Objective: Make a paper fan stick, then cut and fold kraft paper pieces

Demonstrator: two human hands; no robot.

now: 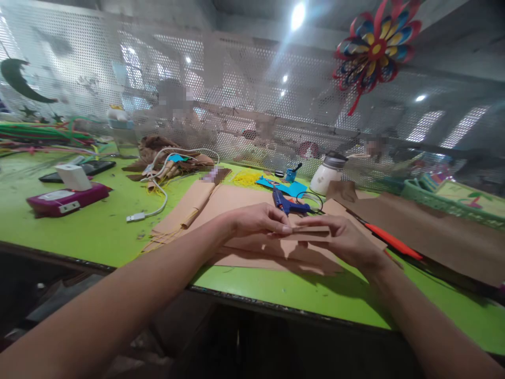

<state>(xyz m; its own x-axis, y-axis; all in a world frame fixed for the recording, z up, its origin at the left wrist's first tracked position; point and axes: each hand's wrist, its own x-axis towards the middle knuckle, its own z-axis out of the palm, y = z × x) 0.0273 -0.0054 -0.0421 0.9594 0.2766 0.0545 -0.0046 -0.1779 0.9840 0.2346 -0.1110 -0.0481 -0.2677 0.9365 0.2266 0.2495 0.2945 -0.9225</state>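
Both my hands hold a small folded piece of brown paper (311,235) above the table. My left hand (262,220) pinches its left end between thumb and fingers. My right hand (349,239) grips the other end, fingers above and below it. Under them lie large sheets of brown paper (244,205) on the green table (244,281). Just behind my hands rests a blue glue gun (290,202). To the left is a rolled brown paper piece (195,202) with yellow strings at its near end.
A purple power strip (69,200) with a white adapter and a white USB cable (155,210) lie left. An orange-handled tool (394,242) lies right, by a dark brown sheet (437,226) and a green basket (450,202). A white jug (327,173) stands behind, before a perforated screen (244,95).
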